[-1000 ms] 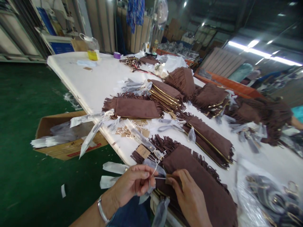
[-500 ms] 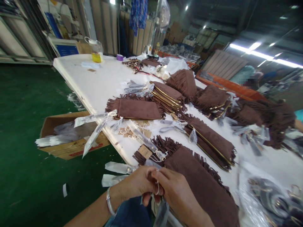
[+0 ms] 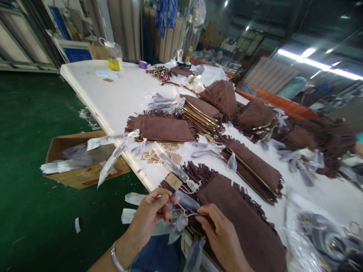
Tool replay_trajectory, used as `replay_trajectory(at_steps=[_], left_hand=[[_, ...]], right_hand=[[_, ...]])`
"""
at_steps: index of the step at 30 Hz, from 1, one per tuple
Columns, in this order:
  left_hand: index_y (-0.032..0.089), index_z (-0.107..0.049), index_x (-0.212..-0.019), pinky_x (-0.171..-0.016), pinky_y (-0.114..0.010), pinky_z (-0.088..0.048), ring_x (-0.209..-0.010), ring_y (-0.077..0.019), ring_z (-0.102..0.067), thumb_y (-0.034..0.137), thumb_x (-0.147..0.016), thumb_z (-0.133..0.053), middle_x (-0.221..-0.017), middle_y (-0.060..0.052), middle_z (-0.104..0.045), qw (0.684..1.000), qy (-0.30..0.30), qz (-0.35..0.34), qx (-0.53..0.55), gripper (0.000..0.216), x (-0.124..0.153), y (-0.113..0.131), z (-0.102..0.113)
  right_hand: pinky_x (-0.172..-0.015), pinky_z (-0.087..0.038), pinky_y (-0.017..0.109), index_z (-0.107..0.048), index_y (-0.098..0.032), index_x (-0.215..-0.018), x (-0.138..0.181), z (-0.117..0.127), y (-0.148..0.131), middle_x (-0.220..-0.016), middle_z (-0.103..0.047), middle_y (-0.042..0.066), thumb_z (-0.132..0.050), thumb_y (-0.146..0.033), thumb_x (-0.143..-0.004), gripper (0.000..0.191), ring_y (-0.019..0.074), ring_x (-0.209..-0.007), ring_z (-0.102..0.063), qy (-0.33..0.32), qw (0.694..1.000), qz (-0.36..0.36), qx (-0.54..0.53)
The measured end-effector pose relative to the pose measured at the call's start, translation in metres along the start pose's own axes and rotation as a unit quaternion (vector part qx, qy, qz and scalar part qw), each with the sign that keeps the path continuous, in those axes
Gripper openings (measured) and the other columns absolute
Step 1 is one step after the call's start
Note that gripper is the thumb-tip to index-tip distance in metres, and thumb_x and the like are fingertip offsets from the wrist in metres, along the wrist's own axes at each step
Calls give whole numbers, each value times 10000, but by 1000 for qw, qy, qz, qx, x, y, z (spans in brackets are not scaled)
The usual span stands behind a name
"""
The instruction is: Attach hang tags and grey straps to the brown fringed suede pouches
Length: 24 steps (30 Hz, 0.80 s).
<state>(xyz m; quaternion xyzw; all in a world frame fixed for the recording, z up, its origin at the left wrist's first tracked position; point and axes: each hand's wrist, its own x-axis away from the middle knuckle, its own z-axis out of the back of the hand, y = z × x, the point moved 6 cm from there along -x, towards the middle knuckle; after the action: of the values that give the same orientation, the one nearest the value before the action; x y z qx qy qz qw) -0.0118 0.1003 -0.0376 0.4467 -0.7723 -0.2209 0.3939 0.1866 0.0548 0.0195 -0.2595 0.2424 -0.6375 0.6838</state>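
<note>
At table edge, hands (image 3: 181, 219) pinching clear strap sleeve (image 3: 185, 202), long axis left-right

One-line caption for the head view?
Both hands, left and right, pinch a clear wrapped strap beside a brown fringed pouch.

A matt brown suede-like fringed pouch (image 3: 241, 223) with a shiny gold metal edge lies on the smooth white table (image 3: 119, 98), beside glossy clear plastic sleeves (image 3: 184, 202), a brown paper tag (image 3: 173, 181) and a rough cardboard box (image 3: 82, 175).

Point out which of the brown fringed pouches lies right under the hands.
The nearest brown fringed pouch, at the table's near edge, with a paper tag by its fringe; the others lie farther up the table.
</note>
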Motion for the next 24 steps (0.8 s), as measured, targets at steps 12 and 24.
replay_trajectory(at_steps=[12,24], left_hand=[[248,-539,-1190,-632,-288,-525,-686,-162,-636,382,-889,-587,-1068,-55,-658,872,56,-190,-447,333,42,-15,2],[195,-571,-1010,-913,-389,-521,-996,-216,-588,74,-893,-431,-1071,-78,-615,660,-30,-357,-661,219,49,-10,-40]], right_hand=[[-1101,-366,437,-498,-238,-1330,-35,20,-3,-1393,-525,51,-414,-55,-884,489,234,-1338,-393,-51,960,150,230],[-931,-437,391,-649,-230,-1048,-69,33,1,-1046,-637,62,-485,-67,-875,289,220,-1019,-548,-110,931,195,288]])
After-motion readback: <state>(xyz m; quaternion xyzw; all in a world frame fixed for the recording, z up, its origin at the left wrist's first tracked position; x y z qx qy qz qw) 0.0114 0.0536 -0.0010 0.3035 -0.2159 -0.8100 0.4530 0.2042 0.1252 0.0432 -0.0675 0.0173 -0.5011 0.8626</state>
